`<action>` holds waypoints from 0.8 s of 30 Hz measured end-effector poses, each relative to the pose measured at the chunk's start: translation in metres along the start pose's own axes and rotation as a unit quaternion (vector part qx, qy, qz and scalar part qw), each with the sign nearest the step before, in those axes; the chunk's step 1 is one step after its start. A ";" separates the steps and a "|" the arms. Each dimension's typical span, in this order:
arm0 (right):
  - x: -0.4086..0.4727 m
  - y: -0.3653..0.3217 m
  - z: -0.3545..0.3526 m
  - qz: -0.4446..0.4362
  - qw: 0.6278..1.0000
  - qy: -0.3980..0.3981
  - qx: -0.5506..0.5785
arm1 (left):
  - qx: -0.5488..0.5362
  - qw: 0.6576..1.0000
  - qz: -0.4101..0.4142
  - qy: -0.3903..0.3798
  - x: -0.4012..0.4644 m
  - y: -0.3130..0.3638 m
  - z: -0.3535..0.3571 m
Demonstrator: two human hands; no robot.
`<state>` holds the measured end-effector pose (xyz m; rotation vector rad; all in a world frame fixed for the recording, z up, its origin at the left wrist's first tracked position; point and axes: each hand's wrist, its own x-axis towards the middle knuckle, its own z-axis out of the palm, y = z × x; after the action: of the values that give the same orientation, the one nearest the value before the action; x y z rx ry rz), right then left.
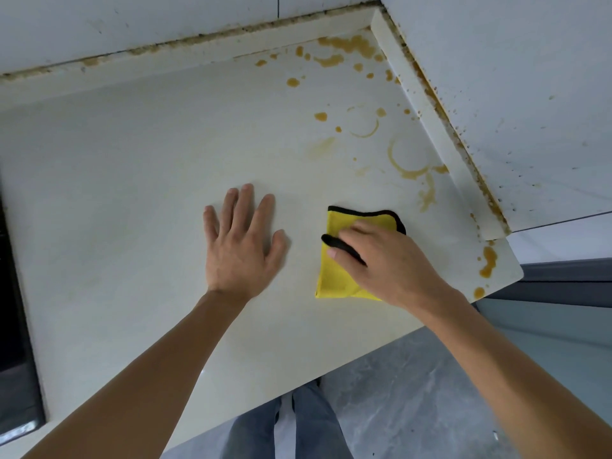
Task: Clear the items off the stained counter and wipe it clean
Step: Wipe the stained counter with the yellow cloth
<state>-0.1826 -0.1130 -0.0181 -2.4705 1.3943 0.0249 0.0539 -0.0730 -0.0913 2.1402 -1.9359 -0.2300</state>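
Right hand (381, 256) presses folded yellow cloth (337, 276), thumb curled around its fold; left hand (241, 240) spread flat on counter (132, 160). Work firmly toward orange stains (410, 167) (rings near corner).

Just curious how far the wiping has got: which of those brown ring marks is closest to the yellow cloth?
The larger ring stain, just beyond the yellow cloth near the right-hand ledge. The smaller ring stain lies farther back toward the corner.
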 end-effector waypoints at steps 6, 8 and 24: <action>0.037 0.029 0.008 0.055 0.998 0.018 -0.022 | 0.007 1.000 0.004 0.006 0.000 -0.001 0.001; 0.040 0.029 0.015 0.091 0.995 0.018 -0.027 | 0.009 1.000 0.007 0.008 0.000 -0.001 0.002; -0.068 0.007 0.097 0.092 0.992 0.053 -0.067 | 0.019 1.000 0.007 0.012 0.000 -0.004 0.009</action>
<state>-0.2112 -0.0333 -0.1010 -2.4726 1.7154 0.0284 0.0552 -0.0732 -0.1007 2.1428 -1.9560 -0.1654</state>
